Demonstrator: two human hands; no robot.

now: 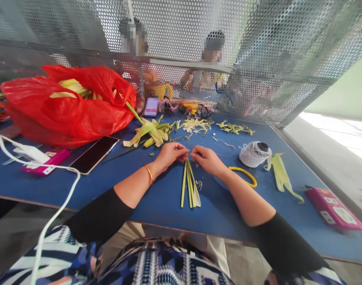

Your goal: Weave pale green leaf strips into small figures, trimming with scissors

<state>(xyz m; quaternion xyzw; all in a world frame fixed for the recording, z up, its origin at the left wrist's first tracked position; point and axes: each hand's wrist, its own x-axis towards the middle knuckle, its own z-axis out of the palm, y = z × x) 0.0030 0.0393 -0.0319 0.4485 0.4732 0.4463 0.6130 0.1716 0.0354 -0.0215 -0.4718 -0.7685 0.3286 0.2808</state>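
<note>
L grip (pixel 171 152) and R grip (pixel 206 158) are meeting fingertip to fingertip at desk centre. Both are clenching on the top end of the leaf strips (pixel 189 186), with fingers curling in and thumbs pressing. The strips (yellow-green, a small bundle) are running from the pinch point back toward the person and fanning slightly. Their lower ends are lying flat on the desk (pixel 157 198) between the two forearms.

Near items:
- Yellow hoop (pixel 246 172) is lying just beside the R wrist, outer side.
- Thread spool (pixel 254 153) is sitting further right, w/ a loose leaf piece (pixel 283 176) next to it.
- Leaf scrap pile (pixel 151 132) is lying just beyond the L grip.
- Phone (pixel 93 154) is lying face up, left of the L forearm.

Far items: the red bag (pixel 68 105) is occupying the rear left. The pink case (pixel 335 208) is sitting near the right edge.

Edges: the near desk edge is passing under both forearms, and the strip ends are stopping short of it. A white cable (pixel 63 204) is hanging over that edge at left. A perforated screen (pixel 198 39) is closing off the far side. Bare blue surface is lying around the strips, between phone and hoop.
</note>
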